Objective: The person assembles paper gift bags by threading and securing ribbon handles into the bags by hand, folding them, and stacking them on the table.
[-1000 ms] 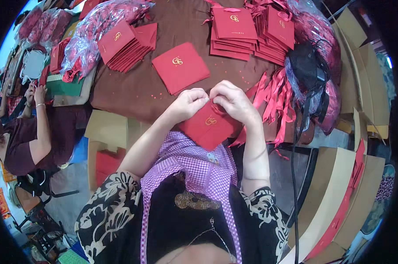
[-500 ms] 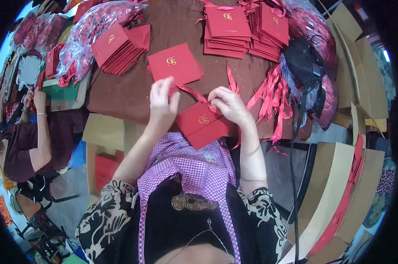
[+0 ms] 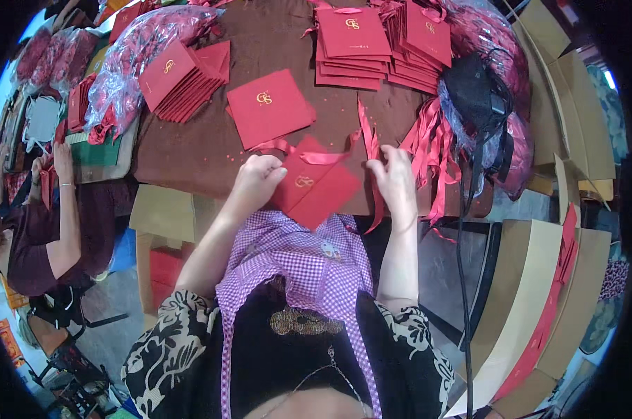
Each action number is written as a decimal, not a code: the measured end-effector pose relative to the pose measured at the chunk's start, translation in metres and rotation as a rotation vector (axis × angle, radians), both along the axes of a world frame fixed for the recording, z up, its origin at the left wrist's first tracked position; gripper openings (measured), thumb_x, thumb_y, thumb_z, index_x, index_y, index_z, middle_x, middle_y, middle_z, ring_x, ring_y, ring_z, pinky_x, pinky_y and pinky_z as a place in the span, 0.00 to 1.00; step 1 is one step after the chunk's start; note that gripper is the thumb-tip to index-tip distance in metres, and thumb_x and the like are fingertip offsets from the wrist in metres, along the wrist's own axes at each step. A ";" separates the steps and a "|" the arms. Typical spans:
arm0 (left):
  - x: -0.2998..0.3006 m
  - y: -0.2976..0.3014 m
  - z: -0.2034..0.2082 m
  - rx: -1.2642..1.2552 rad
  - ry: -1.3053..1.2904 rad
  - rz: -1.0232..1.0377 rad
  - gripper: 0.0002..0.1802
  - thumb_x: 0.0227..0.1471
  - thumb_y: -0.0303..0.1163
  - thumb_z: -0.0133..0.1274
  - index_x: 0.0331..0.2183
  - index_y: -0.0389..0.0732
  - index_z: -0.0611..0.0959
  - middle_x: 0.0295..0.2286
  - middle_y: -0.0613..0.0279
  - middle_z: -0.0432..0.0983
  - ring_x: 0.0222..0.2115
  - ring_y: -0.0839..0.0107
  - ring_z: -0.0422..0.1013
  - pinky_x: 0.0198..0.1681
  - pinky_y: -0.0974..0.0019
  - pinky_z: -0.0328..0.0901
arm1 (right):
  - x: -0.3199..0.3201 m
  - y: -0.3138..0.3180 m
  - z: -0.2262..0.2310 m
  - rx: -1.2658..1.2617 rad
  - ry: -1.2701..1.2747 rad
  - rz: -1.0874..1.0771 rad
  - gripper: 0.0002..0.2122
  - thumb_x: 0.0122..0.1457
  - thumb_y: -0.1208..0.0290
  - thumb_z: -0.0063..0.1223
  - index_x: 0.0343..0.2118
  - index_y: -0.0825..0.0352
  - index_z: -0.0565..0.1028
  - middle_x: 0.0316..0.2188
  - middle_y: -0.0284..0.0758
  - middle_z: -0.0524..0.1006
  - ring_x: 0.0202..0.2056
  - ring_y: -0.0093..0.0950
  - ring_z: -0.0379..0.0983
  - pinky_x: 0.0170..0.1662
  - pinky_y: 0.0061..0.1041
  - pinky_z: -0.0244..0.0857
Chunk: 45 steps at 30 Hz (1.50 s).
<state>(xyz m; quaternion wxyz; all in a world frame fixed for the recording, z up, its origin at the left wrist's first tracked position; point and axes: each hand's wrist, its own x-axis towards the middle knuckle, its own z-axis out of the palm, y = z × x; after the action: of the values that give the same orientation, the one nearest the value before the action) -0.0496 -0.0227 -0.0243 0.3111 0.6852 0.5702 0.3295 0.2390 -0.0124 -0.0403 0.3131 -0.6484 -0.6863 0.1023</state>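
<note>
A flat red gift bag (image 3: 323, 190) with a gold emblem sits at the table's near edge, above my apron. Its pink-red ribbon handle (image 3: 323, 158) loops at the far end. My left hand (image 3: 259, 180) is closed on the bag's left edge, fingers curled. To the right, my right hand (image 3: 396, 178) is off the bag with thumb and forefinger apart. The thumb lies against a loose red ribbon (image 3: 373, 136) that hangs over the table edge; whether it is gripped is hard to see. Just beyond, more red bags (image 3: 270, 108) lie flat in a small pile.
Stacked red bags stand at the far left (image 3: 180, 77) and far right (image 3: 354, 42). A bundle of ribbons (image 3: 431, 153) hangs on the right, by a black bag (image 3: 476, 98) and its strap. Cardboard boxes (image 3: 518, 300) flank me. A co-worker's arm (image 3: 66, 209) is at left.
My right hand has let go of the bag's ribbon and moved right to the loose ribbon. My left hand has come down to the bag's left edge, and the bag has turned and shifted slightly left.
</note>
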 end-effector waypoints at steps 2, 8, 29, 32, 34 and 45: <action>-0.006 -0.001 0.007 -0.038 -0.011 0.031 0.08 0.45 0.28 0.58 0.29 0.34 0.79 0.22 0.55 0.72 0.24 0.67 0.69 0.29 0.65 0.64 | -0.008 -0.010 0.003 0.090 -0.144 0.045 0.13 0.51 0.73 0.54 0.39 0.72 0.70 0.34 0.45 0.71 0.39 0.43 0.69 0.43 0.38 0.65; -0.017 0.003 0.011 -0.167 -0.139 -0.017 0.06 0.49 0.26 0.54 0.28 0.32 0.78 0.22 0.68 0.71 0.25 0.82 0.65 0.27 0.74 0.61 | 0.007 0.009 -0.009 0.031 -0.094 0.081 0.08 0.52 0.78 0.49 0.36 0.70 0.71 0.31 0.47 0.73 0.37 0.44 0.71 0.41 0.38 0.65; 0.004 0.013 0.043 -0.121 -0.145 -0.161 0.08 0.49 0.26 0.55 0.33 0.33 0.78 0.24 0.66 0.69 0.26 0.78 0.65 0.31 0.73 0.61 | -0.022 0.048 0.005 -0.412 0.728 0.155 0.23 0.65 0.54 0.37 0.39 0.74 0.76 0.31 0.37 0.79 0.30 0.20 0.73 0.32 0.19 0.65; 0.003 0.014 0.046 -0.081 -0.096 -0.208 0.10 0.47 0.28 0.55 0.33 0.34 0.79 0.26 0.57 0.71 0.29 0.67 0.69 0.33 0.66 0.63 | -0.016 0.061 0.002 -0.688 1.295 0.259 0.22 0.65 0.55 0.39 0.49 0.72 0.69 0.34 0.40 0.78 0.37 0.29 0.74 0.39 0.26 0.67; 0.003 0.017 0.044 -0.070 -0.043 -0.228 0.11 0.47 0.31 0.55 0.33 0.35 0.80 0.27 0.51 0.74 0.31 0.57 0.71 0.35 0.62 0.65 | -0.013 0.064 0.003 -0.620 1.413 0.269 0.22 0.65 0.55 0.39 0.49 0.71 0.69 0.36 0.40 0.78 0.39 0.30 0.73 0.40 0.27 0.67; 0.038 0.053 0.006 0.040 0.099 -0.357 0.09 0.46 0.32 0.56 0.30 0.36 0.80 0.27 0.53 0.76 0.32 0.57 0.69 0.39 0.59 0.64 | 0.008 0.071 0.018 -0.434 1.800 0.425 0.19 0.60 0.67 0.48 0.53 0.70 0.66 0.40 0.37 0.74 0.33 0.24 0.69 0.41 0.28 0.66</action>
<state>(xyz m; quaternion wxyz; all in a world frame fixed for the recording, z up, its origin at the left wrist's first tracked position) -0.0112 0.0300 -0.0181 0.3223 0.7969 0.4475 0.2464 0.2475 0.0586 -0.0226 0.5719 -0.2317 -0.2571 0.7438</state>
